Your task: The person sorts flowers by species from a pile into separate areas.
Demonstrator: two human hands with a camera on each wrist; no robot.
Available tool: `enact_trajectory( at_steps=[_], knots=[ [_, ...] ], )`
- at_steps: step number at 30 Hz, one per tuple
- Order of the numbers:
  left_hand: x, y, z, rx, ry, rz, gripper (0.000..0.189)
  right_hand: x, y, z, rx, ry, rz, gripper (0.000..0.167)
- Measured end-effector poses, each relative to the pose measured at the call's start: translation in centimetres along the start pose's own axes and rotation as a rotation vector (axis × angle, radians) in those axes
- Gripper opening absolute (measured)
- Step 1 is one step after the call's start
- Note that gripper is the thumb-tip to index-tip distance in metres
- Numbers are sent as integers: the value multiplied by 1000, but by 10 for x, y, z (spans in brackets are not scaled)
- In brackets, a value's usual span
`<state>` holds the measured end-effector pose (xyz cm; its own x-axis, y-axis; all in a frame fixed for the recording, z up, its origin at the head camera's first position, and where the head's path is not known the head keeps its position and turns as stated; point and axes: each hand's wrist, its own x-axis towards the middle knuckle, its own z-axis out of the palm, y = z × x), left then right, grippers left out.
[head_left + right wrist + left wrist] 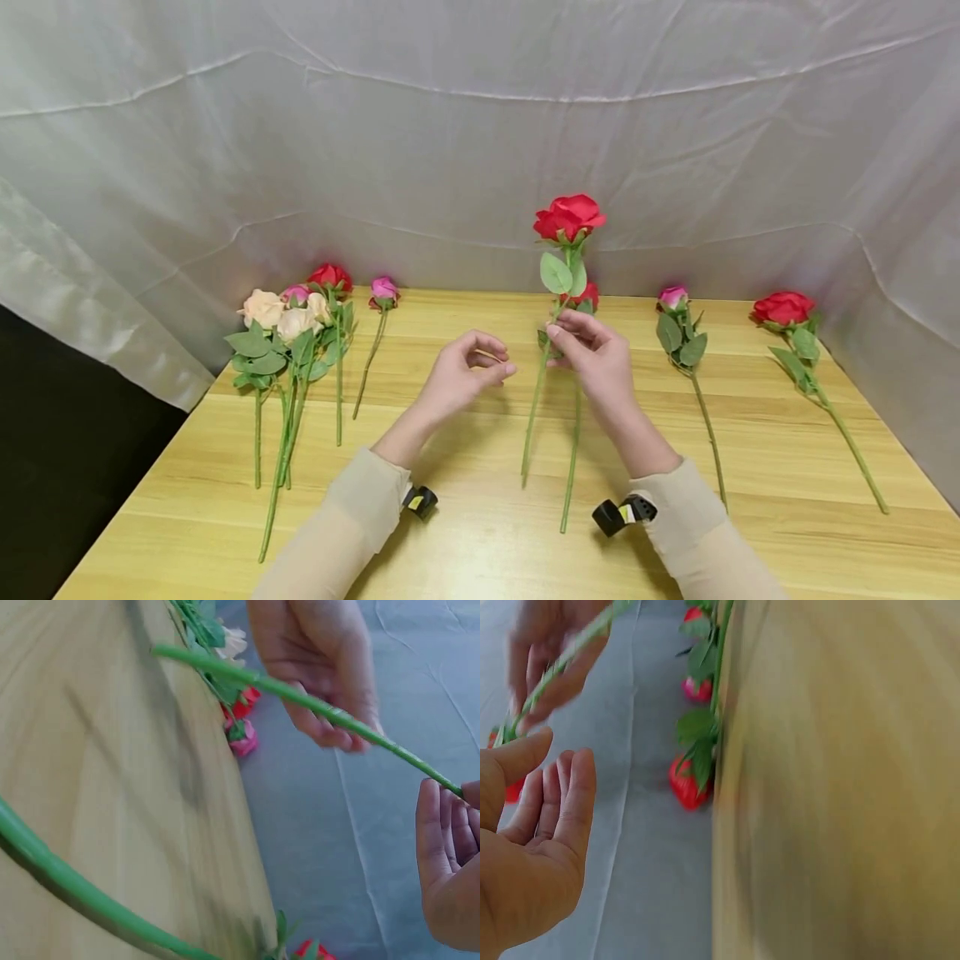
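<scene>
Watching remotely, I see the right hand (606, 362) pinching the red rose (567, 223) by its stem (536, 407), bloom (573, 212) above the grip. Left hand (465, 373) relaxed, empty, left of it. Bloom looks top-heavy: could twist in a light pinch; leaves (556, 273) may snag the second rose (588, 294) behind.

Can't read a single letter or number in any of these views

Closest thing to a label is a small yellow patch (416, 502) on the black left-wrist camera (426, 500), plus a yellow-and-white patch (626, 513) on the black right-wrist camera (607, 518). Both are way too tiny in the head view for me to tell if anything's printed on them.
</scene>
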<state>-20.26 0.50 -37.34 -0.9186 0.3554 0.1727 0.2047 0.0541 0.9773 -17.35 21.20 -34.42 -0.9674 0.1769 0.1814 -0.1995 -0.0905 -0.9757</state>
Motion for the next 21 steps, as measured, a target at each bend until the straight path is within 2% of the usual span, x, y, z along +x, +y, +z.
enact_trajectory(
  at_steps=[4, 8, 15, 18, 21],
  knots=[
    [4, 1, -20, 56, 55, 28, 25, 6, -5, -12, 1, 44, 25, 29],
    [8, 1, -44, 140, 152, 33, 28, 13, -10, -28, -15, 64, 60, 33],
    [12, -8, -90, 241, 294, 5, 30, 20, -15, -57, -199, -27, 212, 46],
    [11, -14, -108, 292, 345, -6, 30, 23, -11, -67, -257, -55, 254, 50],
    [9, -20, -124, 333, 391, -45, 31, 25, -5, -76, -277, -61, 276, 48]
  ],
)
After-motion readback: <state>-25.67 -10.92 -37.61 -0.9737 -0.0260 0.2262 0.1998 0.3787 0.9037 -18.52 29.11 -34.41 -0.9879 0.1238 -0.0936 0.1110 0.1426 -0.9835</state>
